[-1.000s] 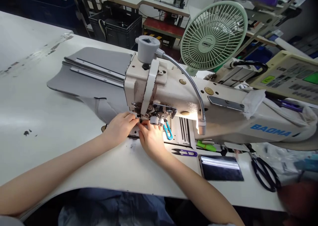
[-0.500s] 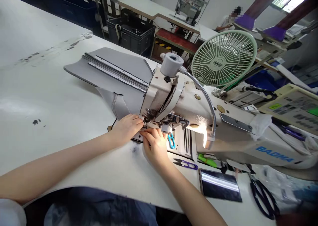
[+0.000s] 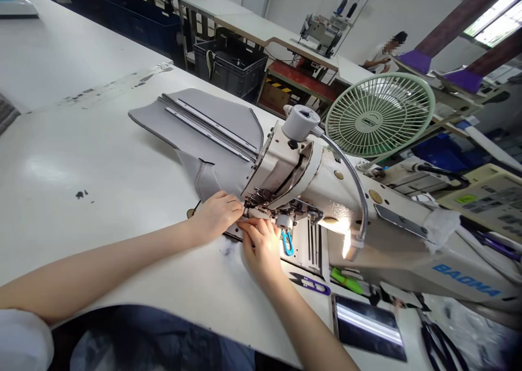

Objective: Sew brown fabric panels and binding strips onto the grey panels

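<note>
Both hands meet at the needle area (image 3: 253, 212) under the head of the sewing machine (image 3: 310, 183), at its left end. The left hand (image 3: 218, 213) comes in from the machine's left and lies on the edge of a grey padded panel (image 3: 212, 123), its fingers curled toward the needle. The right hand (image 3: 261, 246) lies just in front of the needle with its fingertips up against the metal parts. The fingertips of both hands are tucked in among those parts, so I cannot tell whether either one pinches anything. The panel runs from under the machine's head back and to the left across the white table (image 3: 101, 159).

The main risk, as I judge it, is to the fingers. They sit right at the needle, and if the machine were to run, the needle could catch them. The blue clip (image 3: 287, 243) hanging just right of the needle could also snag.

In front of the machine lie purple thread snips (image 3: 312, 284), a dark-screened phone (image 3: 369, 327) and scissors (image 3: 442, 344). A gooseneck lamp (image 3: 349, 247) shines from the machine's arm. Behind the machine stand a green fan (image 3: 379, 115) and a control panel (image 3: 485, 197).

Far behind the machine is a black crate (image 3: 230, 66). A pale strap hangs over its rim, and its inside is too dark to make out.
</note>
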Available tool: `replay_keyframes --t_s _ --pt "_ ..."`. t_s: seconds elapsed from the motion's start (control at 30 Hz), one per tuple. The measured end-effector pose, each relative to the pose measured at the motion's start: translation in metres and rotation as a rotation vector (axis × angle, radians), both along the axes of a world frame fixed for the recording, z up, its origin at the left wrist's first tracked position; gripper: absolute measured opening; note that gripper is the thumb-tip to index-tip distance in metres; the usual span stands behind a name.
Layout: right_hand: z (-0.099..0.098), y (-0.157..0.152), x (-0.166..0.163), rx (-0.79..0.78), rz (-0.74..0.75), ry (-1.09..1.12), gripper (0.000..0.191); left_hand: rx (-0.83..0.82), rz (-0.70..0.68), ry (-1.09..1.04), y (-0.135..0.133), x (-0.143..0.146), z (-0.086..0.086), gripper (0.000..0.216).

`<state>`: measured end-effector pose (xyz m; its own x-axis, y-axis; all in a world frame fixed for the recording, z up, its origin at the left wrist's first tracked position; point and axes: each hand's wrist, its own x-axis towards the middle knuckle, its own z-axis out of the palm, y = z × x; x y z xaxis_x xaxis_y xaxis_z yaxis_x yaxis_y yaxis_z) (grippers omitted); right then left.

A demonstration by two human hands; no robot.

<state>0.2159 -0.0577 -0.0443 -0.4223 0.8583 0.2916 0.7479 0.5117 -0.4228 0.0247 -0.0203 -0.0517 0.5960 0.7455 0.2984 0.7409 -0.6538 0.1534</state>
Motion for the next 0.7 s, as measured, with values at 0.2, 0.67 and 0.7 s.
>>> replay_keyframes --t_s 0.2,0.67,0.7 --pt "-0.005 0.004 0.003 0.038 0.04 0.032 0.027 0.076 0.023 -0.086 0.01 -0.006 -0.001 0.026" --pt "-0.005 0.001 0.009 0.112 0.161 0.067 0.029 -0.027 0.334 0.045 -0.031 -0.075 0.014 0.038" --pt "-0.005 0.0 0.009 0.104 0.171 0.066 0.029 -0.063 0.331 0.026 -0.051 -0.089 0.016 0.037"
